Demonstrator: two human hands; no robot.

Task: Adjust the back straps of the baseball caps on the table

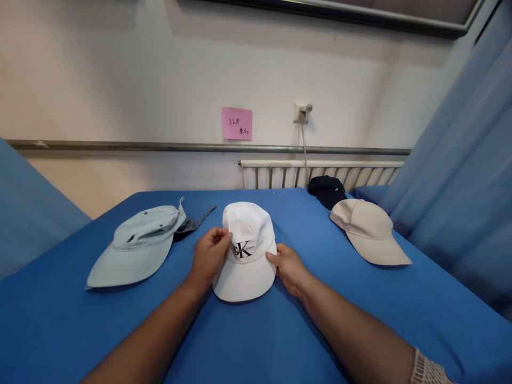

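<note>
A white baseball cap (250, 221) with black lettering on its front is at the middle of the blue-covered table (256, 346), its brim towards me. My left hand (210, 253) pinches the left side of the cap between thumb and fingers, covering part of the lettering. On the other side, my right hand (288, 266) grips the cap's edge where crown meets brim, thumb on top and fingers partly hidden underneath.
Left of me lies a pale green cap (136, 245) with a dark grey cap (187, 228) partly behind it. At right are a beige cap (370, 229) and a navy cap (326, 189). Behind the table stand a radiator (276, 176) and wall; a blue curtain (460, 149) hangs at right.
</note>
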